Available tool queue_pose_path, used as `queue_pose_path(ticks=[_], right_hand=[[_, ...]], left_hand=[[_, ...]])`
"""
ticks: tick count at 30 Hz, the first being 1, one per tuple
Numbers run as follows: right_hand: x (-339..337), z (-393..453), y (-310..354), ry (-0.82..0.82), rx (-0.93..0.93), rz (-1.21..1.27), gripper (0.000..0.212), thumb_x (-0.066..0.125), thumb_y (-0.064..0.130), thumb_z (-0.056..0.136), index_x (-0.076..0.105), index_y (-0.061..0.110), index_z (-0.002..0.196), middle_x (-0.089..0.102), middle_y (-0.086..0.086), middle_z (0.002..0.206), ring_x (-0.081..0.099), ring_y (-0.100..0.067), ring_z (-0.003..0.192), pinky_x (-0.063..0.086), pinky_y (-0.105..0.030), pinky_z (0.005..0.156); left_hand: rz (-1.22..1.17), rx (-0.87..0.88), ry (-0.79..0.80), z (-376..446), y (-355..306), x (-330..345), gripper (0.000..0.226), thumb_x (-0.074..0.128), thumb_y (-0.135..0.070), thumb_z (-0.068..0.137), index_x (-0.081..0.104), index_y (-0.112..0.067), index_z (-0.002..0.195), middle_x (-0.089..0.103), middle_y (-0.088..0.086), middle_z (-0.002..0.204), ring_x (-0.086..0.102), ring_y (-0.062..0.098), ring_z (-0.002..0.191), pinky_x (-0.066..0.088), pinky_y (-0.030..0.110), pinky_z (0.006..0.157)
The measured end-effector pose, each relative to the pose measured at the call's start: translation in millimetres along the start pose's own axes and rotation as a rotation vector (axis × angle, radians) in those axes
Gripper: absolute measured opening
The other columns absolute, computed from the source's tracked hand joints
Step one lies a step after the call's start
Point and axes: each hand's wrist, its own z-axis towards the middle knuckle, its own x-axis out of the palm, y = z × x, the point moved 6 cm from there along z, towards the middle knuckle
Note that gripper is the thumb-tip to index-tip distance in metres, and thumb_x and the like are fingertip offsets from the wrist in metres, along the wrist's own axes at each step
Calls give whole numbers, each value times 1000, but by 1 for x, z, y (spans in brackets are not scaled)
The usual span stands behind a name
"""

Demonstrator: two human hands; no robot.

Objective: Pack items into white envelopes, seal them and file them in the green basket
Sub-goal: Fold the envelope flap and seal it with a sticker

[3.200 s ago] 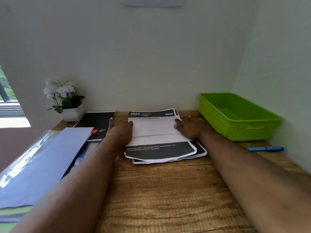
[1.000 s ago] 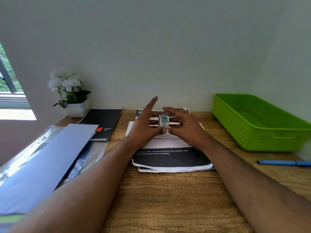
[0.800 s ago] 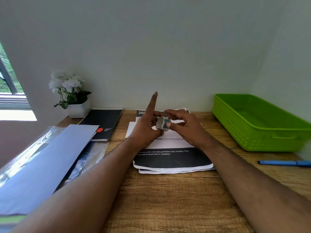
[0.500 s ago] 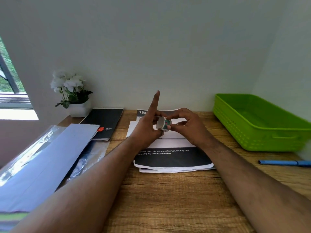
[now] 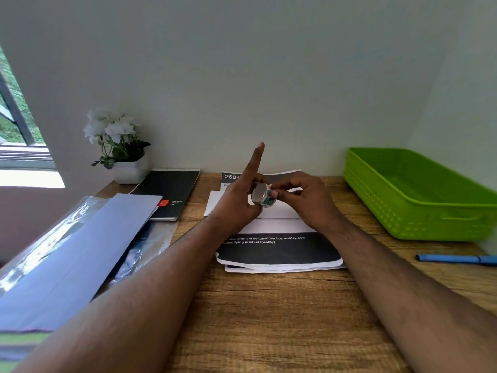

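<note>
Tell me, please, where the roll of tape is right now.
In the head view, the roll of tape is centre frame, held between the left hand and right hand, above the white envelope.
</note>
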Motion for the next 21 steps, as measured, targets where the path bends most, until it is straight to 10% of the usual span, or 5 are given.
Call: queue_pose_path(ticks=[16,21], right_hand=[[3,-6,20,-11,-187,-143,4,59,9,92,61,12,91,55,19,85,50,11,79,36,-2,65],[1,-7,20,-50,-219,-162,2,62,9,91,63,9,92,58,7,89,52,3,79,37,-2,65]], left_hand=[[-159,-171,24,-3,19,1,103,77,-5,77,19,-55,146,61,2,109,68,14,94,57,26,84],[-191,-238,-9,-3,22,2,68,81,-3,72,59,-31,129,65,-3,114,69,14,93,57,22,78]])
